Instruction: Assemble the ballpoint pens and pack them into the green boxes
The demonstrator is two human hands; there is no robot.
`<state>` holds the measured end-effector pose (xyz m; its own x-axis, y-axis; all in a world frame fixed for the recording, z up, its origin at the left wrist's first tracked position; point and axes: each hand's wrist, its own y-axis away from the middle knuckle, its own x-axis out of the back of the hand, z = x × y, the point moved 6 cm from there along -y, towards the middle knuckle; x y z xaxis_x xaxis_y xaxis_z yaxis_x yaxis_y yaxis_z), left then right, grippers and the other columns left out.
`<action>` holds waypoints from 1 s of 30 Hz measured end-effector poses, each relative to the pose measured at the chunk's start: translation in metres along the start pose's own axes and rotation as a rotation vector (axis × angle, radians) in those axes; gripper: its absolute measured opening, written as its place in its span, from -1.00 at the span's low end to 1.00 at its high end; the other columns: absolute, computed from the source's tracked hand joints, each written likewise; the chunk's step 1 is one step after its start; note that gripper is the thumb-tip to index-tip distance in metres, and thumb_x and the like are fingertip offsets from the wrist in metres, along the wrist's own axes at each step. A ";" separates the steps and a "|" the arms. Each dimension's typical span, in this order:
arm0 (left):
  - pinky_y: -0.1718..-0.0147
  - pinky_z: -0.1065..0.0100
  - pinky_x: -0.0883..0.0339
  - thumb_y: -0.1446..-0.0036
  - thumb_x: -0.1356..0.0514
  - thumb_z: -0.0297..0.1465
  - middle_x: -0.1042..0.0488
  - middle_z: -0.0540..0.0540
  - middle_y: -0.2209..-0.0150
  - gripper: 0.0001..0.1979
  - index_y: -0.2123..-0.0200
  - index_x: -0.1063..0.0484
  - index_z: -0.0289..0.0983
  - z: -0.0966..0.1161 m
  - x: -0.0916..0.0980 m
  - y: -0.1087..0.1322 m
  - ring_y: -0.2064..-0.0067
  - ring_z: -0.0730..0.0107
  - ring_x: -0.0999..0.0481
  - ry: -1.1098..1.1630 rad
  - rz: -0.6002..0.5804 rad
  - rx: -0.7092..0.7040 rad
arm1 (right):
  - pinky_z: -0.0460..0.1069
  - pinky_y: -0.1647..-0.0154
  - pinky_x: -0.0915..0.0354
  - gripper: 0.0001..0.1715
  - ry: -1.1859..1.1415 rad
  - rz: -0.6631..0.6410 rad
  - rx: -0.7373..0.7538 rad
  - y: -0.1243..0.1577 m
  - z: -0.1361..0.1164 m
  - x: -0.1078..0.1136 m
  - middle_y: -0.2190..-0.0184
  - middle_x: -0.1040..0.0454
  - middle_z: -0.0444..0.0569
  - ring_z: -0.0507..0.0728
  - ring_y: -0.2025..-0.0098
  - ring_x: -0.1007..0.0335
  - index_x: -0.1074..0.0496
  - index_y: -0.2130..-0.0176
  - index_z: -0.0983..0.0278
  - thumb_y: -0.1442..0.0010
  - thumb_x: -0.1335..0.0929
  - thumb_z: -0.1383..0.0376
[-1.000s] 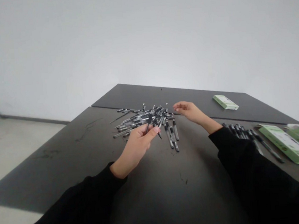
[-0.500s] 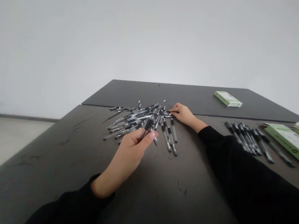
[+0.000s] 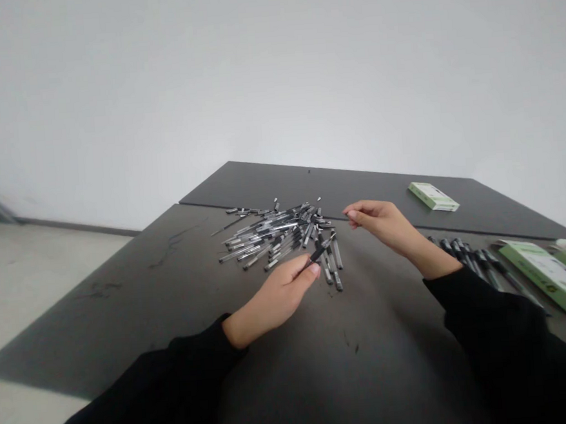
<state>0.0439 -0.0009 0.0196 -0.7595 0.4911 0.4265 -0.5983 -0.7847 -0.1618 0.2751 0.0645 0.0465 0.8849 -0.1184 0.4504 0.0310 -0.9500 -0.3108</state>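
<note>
Right hand [image 3: 383, 223] lifted off pen pile [image 3: 279, 238], empty, half open; left hand [image 3: 285, 286] pinching black pen [image 3: 316, 255].

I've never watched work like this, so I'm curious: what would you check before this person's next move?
1. Left hand holding a pen: ok, the pen is pinched in the fingers.
2. Right hand free: ok, nothing shows in it.
3. Held pen clear of the pile of pens: cannot tell, its far end overlaps the pile in this view.
4. Held pen's cap on: cannot tell, too small to see.
5. Row of pens on the right lying side by side: ok, though the right sleeve hides part of it.
</note>
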 end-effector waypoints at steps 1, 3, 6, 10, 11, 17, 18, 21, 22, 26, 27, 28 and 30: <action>0.24 0.36 -0.21 -0.35 0.03 -0.25 -0.34 -0.01 0.37 -0.71 0.35 -0.32 -0.27 0.002 -0.004 0.001 0.29 0.39 -0.32 0.014 -0.035 -0.005 | 0.00 0.24 -0.36 -0.64 -0.074 -0.028 -0.008 0.015 -0.015 -0.003 0.47 -0.51 -0.07 0.05 0.40 -0.40 -0.58 0.26 0.29 -0.11 -0.47 0.05; 0.19 0.35 -0.22 -0.37 0.05 -0.26 -0.37 -0.01 0.36 -0.69 0.35 -0.34 -0.27 0.005 -0.012 0.004 0.29 0.40 -0.34 0.037 -0.109 -0.023 | -0.01 0.26 -0.35 -0.65 -0.180 -0.064 -0.034 0.044 -0.039 -0.010 0.46 -0.52 -0.08 0.05 0.40 -0.39 -0.59 0.30 0.27 -0.04 -0.52 0.05; 0.11 0.34 -0.22 -0.39 0.09 -0.28 -0.43 -0.04 0.35 -0.63 0.38 -0.37 -0.28 0.006 -0.022 0.006 0.28 0.40 -0.38 0.072 -0.203 -0.069 | -0.02 0.30 -0.35 -0.67 -0.300 -0.042 -0.060 0.072 -0.057 -0.016 0.48 -0.51 -0.08 0.04 0.42 -0.38 -0.57 0.36 0.26 0.00 -0.56 0.08; 0.17 0.35 -0.23 -0.40 0.10 -0.26 -0.42 -0.01 0.41 -0.64 0.37 -0.33 -0.27 0.001 -0.025 0.005 0.32 0.41 -0.41 0.093 -0.223 -0.093 | -0.05 0.30 -0.34 -0.70 -0.296 -0.026 -0.048 0.083 -0.059 -0.016 0.48 -0.48 -0.10 0.02 0.42 -0.37 -0.55 0.37 0.27 -0.04 -0.55 0.10; 0.19 0.36 -0.23 -0.40 0.09 -0.25 -0.41 0.00 0.42 -0.64 0.38 -0.32 -0.26 -0.001 -0.025 0.005 0.33 0.41 -0.40 0.079 -0.221 -0.087 | -0.05 0.30 -0.34 -0.70 -0.279 -0.027 -0.041 0.083 -0.059 -0.016 0.48 -0.48 -0.10 0.02 0.41 -0.37 -0.54 0.37 0.27 -0.05 -0.54 0.09; 0.23 0.37 -0.22 -0.39 0.08 -0.26 -0.39 0.04 0.45 -0.68 0.36 -0.30 -0.25 -0.004 -0.026 0.004 0.36 0.43 -0.38 0.036 -0.232 -0.052 | -0.04 0.32 -0.34 -0.64 -0.214 -0.062 -0.027 0.084 -0.062 -0.018 0.47 -0.47 -0.09 0.04 0.41 -0.37 -0.51 0.38 0.27 -0.05 -0.53 0.04; 0.24 0.37 -0.22 -0.39 0.08 -0.26 -0.39 0.04 0.45 -0.68 0.35 -0.31 -0.25 -0.004 -0.026 0.004 0.36 0.43 -0.38 0.032 -0.232 -0.049 | -0.03 0.32 -0.34 -0.64 -0.206 -0.075 -0.026 0.084 -0.063 -0.020 0.47 -0.47 -0.08 0.04 0.41 -0.37 -0.51 0.38 0.27 -0.05 -0.53 0.03; 0.24 0.37 -0.22 -0.38 0.07 -0.26 -0.39 0.04 0.46 -0.68 0.37 -0.30 -0.24 -0.004 -0.026 0.005 0.36 0.43 -0.39 -0.006 -0.232 -0.050 | -0.03 0.32 -0.34 -0.62 -0.163 -0.104 -0.033 0.086 -0.064 -0.025 0.46 -0.47 -0.07 0.05 0.41 -0.37 -0.50 0.38 0.27 -0.07 -0.51 0.01; 0.24 0.37 -0.21 -0.38 0.07 -0.26 -0.39 0.04 0.46 -0.68 0.38 -0.30 -0.24 -0.004 -0.025 0.005 0.36 0.43 -0.38 -0.023 -0.230 -0.051 | -0.02 0.32 -0.34 -0.61 -0.148 -0.107 -0.037 0.087 -0.065 -0.025 0.46 -0.48 -0.07 0.05 0.41 -0.37 -0.50 0.38 0.27 -0.07 -0.50 0.00; 0.31 0.39 -0.18 -0.37 0.05 -0.25 -0.33 0.07 0.48 -0.71 0.35 -0.32 -0.24 -0.006 -0.023 0.005 0.41 0.45 -0.34 -0.063 -0.220 -0.049 | -0.01 0.32 -0.35 -0.61 -0.118 -0.125 -0.047 0.088 -0.065 -0.025 0.45 -0.50 -0.05 0.08 0.39 -0.39 -0.50 0.39 0.27 -0.06 -0.50 0.00; 0.32 0.39 -0.17 -0.37 0.04 -0.25 -0.33 0.07 0.48 -0.71 0.34 -0.33 -0.25 -0.006 -0.023 0.005 0.41 0.45 -0.33 -0.073 -0.221 -0.049 | -0.01 0.31 -0.35 -0.62 -0.115 -0.130 -0.050 0.089 -0.065 -0.024 0.44 -0.51 -0.04 0.08 0.38 -0.40 -0.50 0.39 0.27 -0.06 -0.50 0.00; 0.33 0.40 -0.16 -0.36 0.03 -0.25 -0.33 0.07 0.47 -0.72 0.33 -0.34 -0.25 -0.006 -0.023 0.005 0.40 0.45 -0.33 -0.086 -0.224 -0.051 | -0.01 0.31 -0.34 -0.63 -0.109 -0.141 -0.055 0.089 -0.064 -0.024 0.44 -0.51 -0.04 0.09 0.38 -0.40 -0.50 0.39 0.27 -0.06 -0.50 0.02; 0.33 0.40 -0.14 -0.35 0.01 -0.26 -0.34 0.06 0.45 -0.74 0.32 -0.36 -0.25 -0.006 -0.024 0.004 0.38 0.44 -0.33 -0.117 -0.236 -0.058 | -0.02 0.34 -0.31 -0.65 -0.086 -0.185 -0.069 0.091 -0.061 -0.025 0.43 -0.51 -0.04 0.08 0.39 -0.39 -0.50 0.39 0.27 -0.07 -0.49 0.04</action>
<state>0.0579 -0.0132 0.0032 -0.5645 0.6083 0.5579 -0.7717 -0.6289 -0.0950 0.2273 -0.0363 0.0584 0.9035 0.0816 0.4208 0.1669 -0.9712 -0.1701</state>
